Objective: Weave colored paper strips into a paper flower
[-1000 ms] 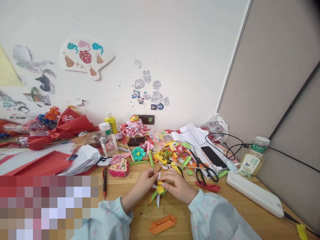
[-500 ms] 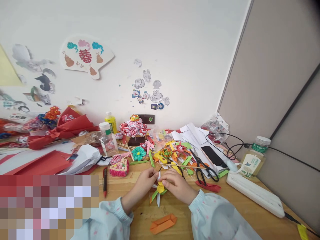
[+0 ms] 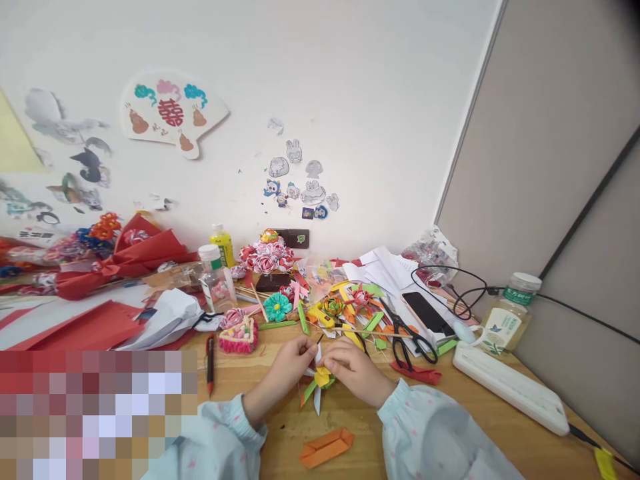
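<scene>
A folded paper flower (image 3: 321, 377) with a yellow middle and white, green and orange petals is between my two hands, just above the wooden table. My left hand (image 3: 296, 355) pinches the flower's upper left side, near an upright white petal and a thin dark tip. My right hand (image 3: 356, 368) has its fingers curled and pressed to the flower's upper right side. The fingertips partly hide the paper they grip. Closer to me on the table lies a folded orange paper piece (image 3: 327, 448).
Black scissors (image 3: 411, 341), a phone (image 3: 428, 313) and a white power strip (image 3: 510, 387) lie to the right, near a bottle (image 3: 511, 313). Coloured paper scraps and a turquoise flower (image 3: 277, 307) sit behind my hands. A pen (image 3: 210, 365) lies left, beside a heart-shaped box (image 3: 239, 333).
Both hands stay in nearly the same place on the paper flower. My right fingers have shifted very slightly; the things on the table look unmoved.
</scene>
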Available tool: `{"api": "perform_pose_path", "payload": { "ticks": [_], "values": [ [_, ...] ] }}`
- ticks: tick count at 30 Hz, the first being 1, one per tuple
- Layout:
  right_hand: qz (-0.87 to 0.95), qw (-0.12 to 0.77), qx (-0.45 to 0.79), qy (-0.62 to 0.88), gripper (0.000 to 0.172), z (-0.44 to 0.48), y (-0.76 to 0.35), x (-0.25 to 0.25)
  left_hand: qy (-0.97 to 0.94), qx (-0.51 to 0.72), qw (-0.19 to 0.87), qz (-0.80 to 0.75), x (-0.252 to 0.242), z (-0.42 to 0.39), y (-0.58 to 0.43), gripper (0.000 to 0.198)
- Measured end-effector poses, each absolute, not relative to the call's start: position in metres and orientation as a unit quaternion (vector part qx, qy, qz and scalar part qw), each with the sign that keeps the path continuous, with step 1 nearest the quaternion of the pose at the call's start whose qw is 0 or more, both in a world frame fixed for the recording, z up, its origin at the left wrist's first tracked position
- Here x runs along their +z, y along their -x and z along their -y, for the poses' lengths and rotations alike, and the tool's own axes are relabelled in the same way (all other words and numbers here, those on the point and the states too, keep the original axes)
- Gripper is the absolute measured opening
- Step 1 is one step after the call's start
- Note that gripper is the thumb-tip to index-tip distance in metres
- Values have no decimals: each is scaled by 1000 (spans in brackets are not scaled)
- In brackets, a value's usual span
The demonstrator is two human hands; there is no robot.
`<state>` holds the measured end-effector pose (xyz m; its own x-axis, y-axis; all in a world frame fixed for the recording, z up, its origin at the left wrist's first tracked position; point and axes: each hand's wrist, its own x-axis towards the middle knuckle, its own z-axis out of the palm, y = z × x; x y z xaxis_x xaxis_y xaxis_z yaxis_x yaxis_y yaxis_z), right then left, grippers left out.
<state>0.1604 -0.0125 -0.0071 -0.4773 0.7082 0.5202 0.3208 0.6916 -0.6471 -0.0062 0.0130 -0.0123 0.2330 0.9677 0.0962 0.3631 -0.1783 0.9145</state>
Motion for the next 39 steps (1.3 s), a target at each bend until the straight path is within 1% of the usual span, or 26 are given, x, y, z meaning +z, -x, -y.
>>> {"api": "perform_pose_path", "payload": {
  "ticks": [8,13,28,31,36,39],
  "values": [
    [825,395,227,334,36,11,-160,-12,-676,374,396,-496,-14,-13,6,30],
    [834,380,209,340,43,12,-160,-12,-681,373,389,-496,-15,-13,6,30],
    [858,365,179,315,52,13,-161,-8,-684,368,387,-498,-16,-14,6,23],
    [854,368,197,309,48,11,-162,-8,-680,368,395,-496,-16,-13,5,25],
    [837,383,243,307,36,9,-164,-9,-671,384,407,-487,-17,-14,6,28],
    [812,413,254,325,28,9,-164,-9,-663,403,420,-470,-14,-18,9,32]
  ]
}}
